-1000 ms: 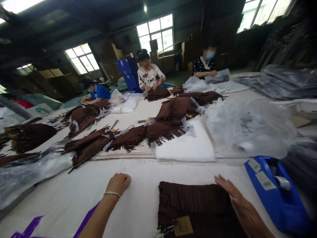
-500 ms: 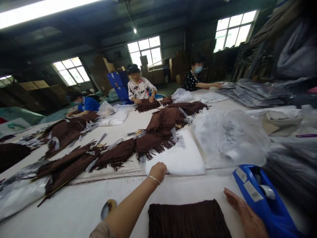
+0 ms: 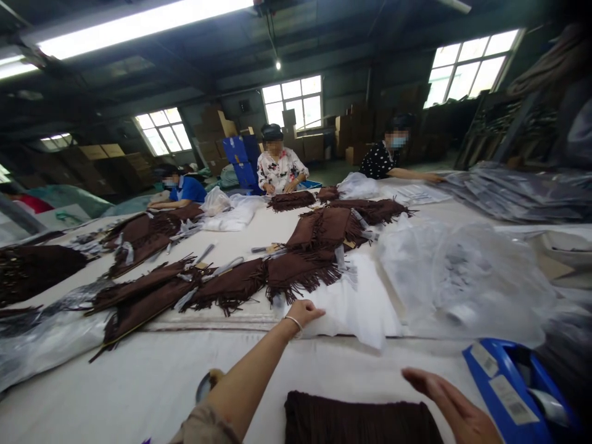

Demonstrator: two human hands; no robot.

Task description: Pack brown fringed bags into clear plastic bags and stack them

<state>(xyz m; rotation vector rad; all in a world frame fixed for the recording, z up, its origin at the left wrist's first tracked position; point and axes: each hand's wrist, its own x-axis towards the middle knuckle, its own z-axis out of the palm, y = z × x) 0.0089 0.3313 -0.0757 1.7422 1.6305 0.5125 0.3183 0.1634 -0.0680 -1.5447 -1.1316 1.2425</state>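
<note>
My left hand (image 3: 303,314), with a bracelet at its wrist, reaches out to a stack of thin white sheets (image 3: 356,308). Its fingers are pinched together on the top sheet, whose near right corner is rumpled and hangs forward; whether the sheets are plastic bags I cannot tell. Above the table my right hand (image 3: 446,401) is held open, fingers stretched, with nothing in it. Between my arms, close to me, lies a folded dark brown fringed cloth (image 3: 356,422), partly cut off by the lower frame edge. A blue tape dispenser (image 3: 513,385) stands right of my right hand.
Brown fringed pieces (image 3: 303,271) lie in a row across the table (image 3: 139,370). A tape roll (image 3: 203,385) is beside my left forearm. At right are a big clear plastic bag (image 3: 462,277) and grey packets (image 3: 518,191). Three co-workers (image 3: 280,166) are along the far side.
My view has shifted, so the scene sits farther right. Under my left hand the flat top sheet has become rumpled, its near corner pulled forward. My right hand stays open near the brown cloth.
</note>
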